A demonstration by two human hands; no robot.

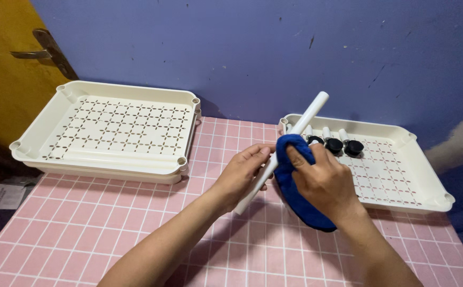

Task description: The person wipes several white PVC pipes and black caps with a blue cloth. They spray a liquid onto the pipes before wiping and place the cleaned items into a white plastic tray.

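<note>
You hold a slim white plastic tube (290, 142) tilted above the pink tiled worktop (109, 223), left hand (239, 175) closed round its lower half, right hand (324, 183) pressing a blue cloth (295, 196) against it. A loose grip could drop it among the castor wheels (343, 145) in the cream perforated tray (401, 175) at right.

White tube (308, 117): plain, round, slender and straight, tilted so its upper end rises up and away beyond both hands, lower end poking out below the left hand (240, 174). Blue cloth (295, 186): soft, deep blue, folded around the tube's middle under the right hand (324, 180), its loose end hanging below that hand.
</note>
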